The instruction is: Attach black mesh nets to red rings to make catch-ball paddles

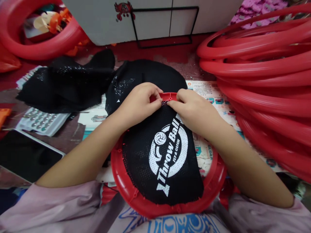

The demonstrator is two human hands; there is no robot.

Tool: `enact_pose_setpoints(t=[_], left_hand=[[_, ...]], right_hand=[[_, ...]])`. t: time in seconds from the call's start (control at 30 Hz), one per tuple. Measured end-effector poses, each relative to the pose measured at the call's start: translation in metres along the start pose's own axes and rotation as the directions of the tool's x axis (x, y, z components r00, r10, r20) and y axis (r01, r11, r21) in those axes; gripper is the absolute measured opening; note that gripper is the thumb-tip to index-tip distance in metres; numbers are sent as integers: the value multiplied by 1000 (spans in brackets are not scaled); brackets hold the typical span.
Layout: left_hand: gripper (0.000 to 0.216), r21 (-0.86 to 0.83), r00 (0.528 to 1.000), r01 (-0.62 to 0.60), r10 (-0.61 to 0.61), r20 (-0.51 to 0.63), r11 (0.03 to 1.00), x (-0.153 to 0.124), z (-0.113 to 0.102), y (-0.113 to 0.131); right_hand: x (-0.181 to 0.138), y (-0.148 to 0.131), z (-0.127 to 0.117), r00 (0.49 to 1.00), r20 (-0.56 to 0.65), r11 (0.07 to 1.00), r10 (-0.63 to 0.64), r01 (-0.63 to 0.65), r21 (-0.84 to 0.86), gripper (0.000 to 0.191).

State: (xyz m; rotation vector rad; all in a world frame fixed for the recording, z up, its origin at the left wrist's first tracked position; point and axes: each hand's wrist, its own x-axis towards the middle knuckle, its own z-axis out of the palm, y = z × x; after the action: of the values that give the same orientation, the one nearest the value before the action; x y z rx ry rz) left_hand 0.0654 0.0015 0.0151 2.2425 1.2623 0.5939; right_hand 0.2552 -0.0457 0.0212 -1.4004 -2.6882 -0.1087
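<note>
A black mesh fabric disc (138,161) printed "Throw Ball Fly & Catch" in white lies over a red plastic ring (128,194) with small pegs along its inside. The ring rests near my body. At the ring's far edge, my left hand (142,103) pinches the fabric's edge between thumb and fingers. My right hand (191,108) pinches that same edge just to the right, its thumb close to the other thumb. Between the hands a bare piece of red rim with a peg shows. On the right side, the fabric does not reach the ring, leaving a gap.
More black mesh pieces (150,71) lie beyond the ring, over printed cardboard (206,90). Red rings (262,68) are stacked high at the right. At the left are a tray of round metal pieces (43,121), a dark tablet-like panel (26,155) and another red ring (48,48).
</note>
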Motion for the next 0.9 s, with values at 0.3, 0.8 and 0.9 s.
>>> enact_pose_setpoints(t=[0.3,0.8,0.9], left_hand=[[13,66,990,-60,51,133,996,4,-5,-3],[23,202,975,-153,114,193,967,-7,-22,11],[19,112,963,-198,173,205,974,-8,-23,10]], right_hand=[[-2,-4,-9,996,82,999,23,-20,-30,32],[-8,-23,-20,908,361,965,213,-253,70,27],[-8,-30,-19,875,426,963,231,-267,25,24]])
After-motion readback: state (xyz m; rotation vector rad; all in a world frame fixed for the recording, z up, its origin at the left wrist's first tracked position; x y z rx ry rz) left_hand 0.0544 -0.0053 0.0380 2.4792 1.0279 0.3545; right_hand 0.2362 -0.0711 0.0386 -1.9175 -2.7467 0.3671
